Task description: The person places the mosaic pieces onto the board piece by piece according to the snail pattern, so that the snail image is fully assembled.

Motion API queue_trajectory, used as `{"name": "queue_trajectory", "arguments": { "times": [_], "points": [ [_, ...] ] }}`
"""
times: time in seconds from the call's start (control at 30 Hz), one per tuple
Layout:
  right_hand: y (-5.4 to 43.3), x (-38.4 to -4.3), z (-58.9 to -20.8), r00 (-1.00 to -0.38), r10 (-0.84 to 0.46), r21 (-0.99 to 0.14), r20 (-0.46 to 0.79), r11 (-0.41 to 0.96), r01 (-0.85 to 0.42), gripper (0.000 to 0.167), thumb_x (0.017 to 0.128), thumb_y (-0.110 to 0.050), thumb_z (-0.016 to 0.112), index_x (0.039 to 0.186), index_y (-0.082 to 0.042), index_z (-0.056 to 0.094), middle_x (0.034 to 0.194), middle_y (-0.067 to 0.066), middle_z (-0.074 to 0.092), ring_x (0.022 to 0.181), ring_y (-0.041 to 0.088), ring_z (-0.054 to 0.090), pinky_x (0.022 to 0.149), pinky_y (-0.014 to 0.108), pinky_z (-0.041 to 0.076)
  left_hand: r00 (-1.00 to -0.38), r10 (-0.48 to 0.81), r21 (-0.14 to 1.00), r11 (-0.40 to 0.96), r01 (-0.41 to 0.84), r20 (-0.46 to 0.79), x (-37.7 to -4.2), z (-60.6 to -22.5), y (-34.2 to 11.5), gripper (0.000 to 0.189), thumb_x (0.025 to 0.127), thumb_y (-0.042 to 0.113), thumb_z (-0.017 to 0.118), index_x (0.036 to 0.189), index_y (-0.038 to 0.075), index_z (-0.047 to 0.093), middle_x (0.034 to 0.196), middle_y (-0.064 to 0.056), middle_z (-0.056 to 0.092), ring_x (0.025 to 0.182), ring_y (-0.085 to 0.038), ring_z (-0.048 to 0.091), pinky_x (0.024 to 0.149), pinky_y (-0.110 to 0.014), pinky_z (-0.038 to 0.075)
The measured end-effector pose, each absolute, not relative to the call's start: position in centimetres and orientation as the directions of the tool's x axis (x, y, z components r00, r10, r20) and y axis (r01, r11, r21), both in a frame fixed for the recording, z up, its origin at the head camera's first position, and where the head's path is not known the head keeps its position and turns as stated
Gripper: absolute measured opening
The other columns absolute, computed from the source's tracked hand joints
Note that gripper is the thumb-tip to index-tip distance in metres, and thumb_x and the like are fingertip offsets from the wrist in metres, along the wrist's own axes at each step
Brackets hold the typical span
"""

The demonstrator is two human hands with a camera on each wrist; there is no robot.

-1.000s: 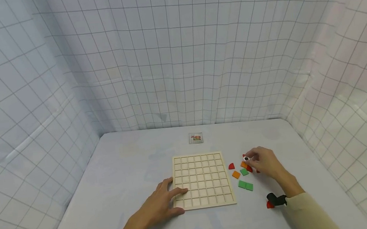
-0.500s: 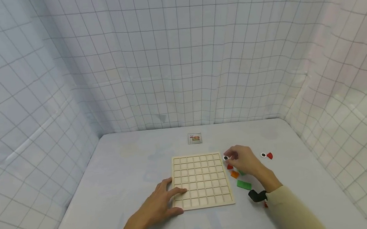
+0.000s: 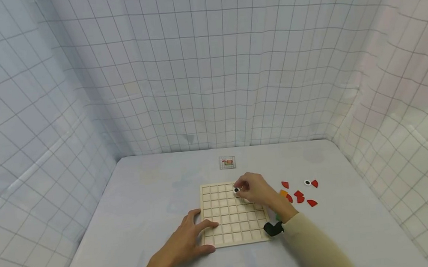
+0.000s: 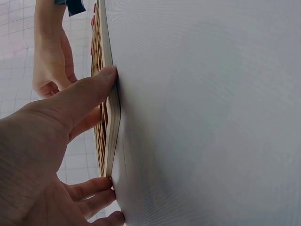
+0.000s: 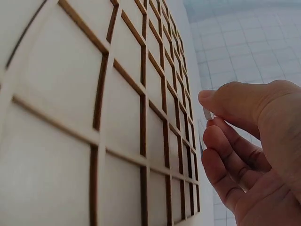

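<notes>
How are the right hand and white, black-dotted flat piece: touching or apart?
Touching: the right wrist view shows the right hand pinching the piece between thumb and fingertip.

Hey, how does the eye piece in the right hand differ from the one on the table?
The held eye is pinched in the right hand; the loose eye lies on the table. The held eye appears over the board; the loose eye is off it, beside a red piece. Both are white with a black center.
</notes>
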State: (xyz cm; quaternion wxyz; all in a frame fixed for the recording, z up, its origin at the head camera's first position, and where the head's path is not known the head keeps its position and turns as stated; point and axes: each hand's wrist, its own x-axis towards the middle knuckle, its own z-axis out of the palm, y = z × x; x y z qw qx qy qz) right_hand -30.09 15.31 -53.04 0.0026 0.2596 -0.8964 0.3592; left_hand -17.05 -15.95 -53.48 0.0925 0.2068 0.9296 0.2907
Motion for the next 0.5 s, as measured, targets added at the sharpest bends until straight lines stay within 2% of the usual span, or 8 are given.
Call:
{"name": "queue_trajectory", "arguments": {
  "times": [0.13,0.27,0.5],
  "points": [
    [13.4,-30.3,-53.7,-0.851,-0.500,-0.651,0.161,0.594,-0.472,0.015,0.103,-0.012,0.089,0.117,-0.008,0.086,0.108,0.003,0.080,0.091,0.005,0.066,0.083,0.021,0.059,-0.891,0.451,0.565,0.746,0.351,-0.042,-16.9,-53.5,-16.0,0.062,0.092,0.048,0.100,0.148,0.033,0.077,0.184,-0.032,0.034,0.162,-0.063,0.046,0.110,-0.081,0.059],
    [11.7,-30.3,-54.0,-0.841,-0.526,-0.678,0.127,0.573,-0.460,0.015,0.106,-0.013,0.087,0.120,-0.009,0.086,0.113,0.003,0.081,0.093,0.005,0.068,0.085,0.022,0.060,-0.886,0.463,0.548,0.751,0.369,-0.038,-17.0,-53.5,-16.1,0.061,0.093,0.049,0.099,0.148,0.032,0.077,0.185,-0.029,0.036,0.165,-0.062,0.043,0.112,-0.082,0.058],
    [9.5,-30.3,-54.1,-0.842,-0.519,-0.671,0.144,0.574,-0.469,0.006,0.106,-0.011,0.086,0.111,-0.010,0.090,0.109,0.004,0.080,0.093,0.007,0.070,0.085,0.023,0.063,-0.878,0.478,0.534,0.749,0.392,-0.027,-17.2,-53.4,-16.1,0.061,0.094,0.048,0.098,0.147,0.029,0.077,0.184,-0.029,0.039,0.165,-0.063,0.042,0.110,-0.083,0.058]
  ]
}}
